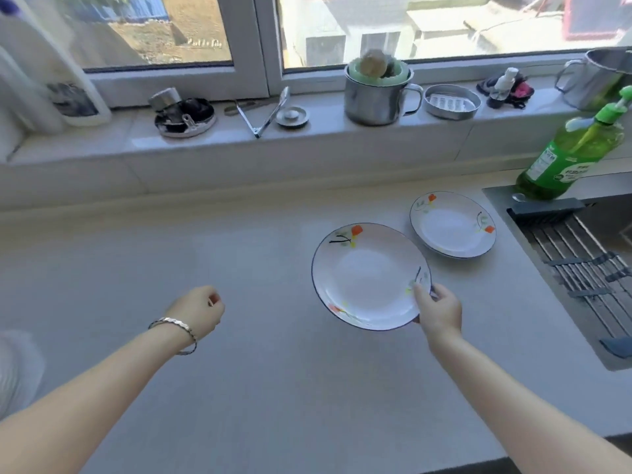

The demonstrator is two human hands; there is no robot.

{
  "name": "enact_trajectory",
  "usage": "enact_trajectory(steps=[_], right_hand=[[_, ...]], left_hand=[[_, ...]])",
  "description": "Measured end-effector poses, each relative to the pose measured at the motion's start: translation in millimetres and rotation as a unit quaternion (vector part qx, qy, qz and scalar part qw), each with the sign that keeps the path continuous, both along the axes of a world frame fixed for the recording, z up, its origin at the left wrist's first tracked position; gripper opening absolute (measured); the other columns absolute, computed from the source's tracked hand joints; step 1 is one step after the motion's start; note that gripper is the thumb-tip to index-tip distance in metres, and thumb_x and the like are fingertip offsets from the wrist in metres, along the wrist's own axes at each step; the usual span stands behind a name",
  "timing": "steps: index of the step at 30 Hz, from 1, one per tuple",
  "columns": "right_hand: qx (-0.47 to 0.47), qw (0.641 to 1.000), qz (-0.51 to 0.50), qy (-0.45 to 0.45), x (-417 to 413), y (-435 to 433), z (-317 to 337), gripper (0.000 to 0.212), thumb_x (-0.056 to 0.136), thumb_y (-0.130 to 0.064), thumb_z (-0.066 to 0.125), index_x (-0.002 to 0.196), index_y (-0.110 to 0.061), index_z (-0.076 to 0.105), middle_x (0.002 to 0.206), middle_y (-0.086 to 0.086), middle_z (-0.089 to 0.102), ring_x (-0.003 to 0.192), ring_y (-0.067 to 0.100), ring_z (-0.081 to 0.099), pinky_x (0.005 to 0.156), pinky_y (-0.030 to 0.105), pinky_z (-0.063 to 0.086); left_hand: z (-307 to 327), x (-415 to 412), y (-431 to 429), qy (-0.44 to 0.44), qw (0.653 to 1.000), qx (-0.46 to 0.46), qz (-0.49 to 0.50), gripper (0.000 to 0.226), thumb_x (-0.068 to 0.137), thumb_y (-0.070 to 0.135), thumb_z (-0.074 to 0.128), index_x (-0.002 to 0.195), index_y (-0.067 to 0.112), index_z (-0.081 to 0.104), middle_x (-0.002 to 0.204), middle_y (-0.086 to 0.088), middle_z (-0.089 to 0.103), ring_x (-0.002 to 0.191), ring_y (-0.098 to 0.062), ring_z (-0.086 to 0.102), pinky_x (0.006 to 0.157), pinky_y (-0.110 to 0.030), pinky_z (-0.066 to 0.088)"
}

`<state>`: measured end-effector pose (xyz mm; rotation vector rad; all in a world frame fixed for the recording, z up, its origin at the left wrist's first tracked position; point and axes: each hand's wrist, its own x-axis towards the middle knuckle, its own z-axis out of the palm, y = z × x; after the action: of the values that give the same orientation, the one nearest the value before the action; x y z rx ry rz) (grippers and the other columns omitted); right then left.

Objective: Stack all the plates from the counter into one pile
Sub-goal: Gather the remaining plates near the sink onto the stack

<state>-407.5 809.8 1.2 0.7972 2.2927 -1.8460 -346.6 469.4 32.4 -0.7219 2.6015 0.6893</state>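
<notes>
Right of centre, a white floral plate [371, 276] with a thin dark rim is gripped at its near right edge by the right hand [439, 311]. The thumb lies on top of the rim and the fingers [433, 291] curl beneath it, closed on the plate. It tilts a little, and whether its far edge touches the worktop [239, 371] I cannot tell. A second plate [453, 224] of the same pattern lies flat just beyond and to the right; their rims sit close, apparently with a narrow gap between them. That second plate rests near the edge of the sink [578, 254], where a ribbed drying rack [581, 265] spans the basin. A green soap bottle [571, 155] stands behind the sink corner.

Left of the held plate the worktop is bare and wide. The left hand [196, 313], with a bracelet [178, 331] at the wrist, hangs over that open stretch, fingers loosely curled inward and holding nothing.

Behind runs the windowsill [205, 142], carrying a steel mug [376, 97] stuffed with scrubbers, a small metal dish [451, 102] and several blurred items hard to identify. A steel pot [598, 77] is cut off at the right edge.
</notes>
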Motion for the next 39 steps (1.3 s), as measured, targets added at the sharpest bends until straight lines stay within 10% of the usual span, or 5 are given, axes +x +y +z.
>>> enact_trajectory(steps=[7,20,30,39], right_hand=[[-0.131,0.982,0.135,0.02,40,-208,53,0.015,0.091,-0.005,0.052,0.08,-0.007,0.062,0.067,0.005,0.06,0.038,0.001,0.059,0.038,0.015,0.05],[-0.11,0.92,0.376,-0.008,153,-521,103,0.011,0.092,-0.006,0.052,0.086,-0.003,0.06,0.076,0.009,0.06,0.061,0.021,0.061,0.042,0.02,0.054],[0.013,0.893,0.449,-0.006,193,-591,81,0.016,0.086,-0.016,0.055,0.079,-0.007,0.066,0.09,0.019,0.07,0.086,0.037,0.067,0.08,0.051,0.057],[0.104,0.845,0.524,0.011,202,-582,84,0.016,0.091,-0.017,0.045,0.107,-0.016,0.046,0.084,0.004,0.061,0.058,0.026,0.064,0.053,0.03,0.054]], left_hand=[[56,78,-166,0.065,0.993,-0.042,0.09,0.026,0.087,0.014,0.047,0.062,0.02,0.047,0.074,-0.012,0.071,0.083,-0.032,0.069,0.076,-0.036,0.053],[94,264,-412,0.15,0.933,-0.092,0.315,0.022,0.086,0.013,0.046,0.065,0.02,0.047,0.082,-0.012,0.073,0.079,-0.031,0.069,0.078,-0.037,0.054],[71,298,-451,0.144,0.918,-0.06,0.364,0.021,0.085,0.014,0.045,0.066,0.022,0.047,0.085,-0.009,0.07,0.08,-0.031,0.068,0.077,-0.037,0.053],[67,282,-456,0.153,0.921,-0.053,0.354,0.021,0.085,0.015,0.045,0.065,0.022,0.046,0.084,-0.008,0.07,0.08,-0.031,0.068,0.073,-0.034,0.052]])
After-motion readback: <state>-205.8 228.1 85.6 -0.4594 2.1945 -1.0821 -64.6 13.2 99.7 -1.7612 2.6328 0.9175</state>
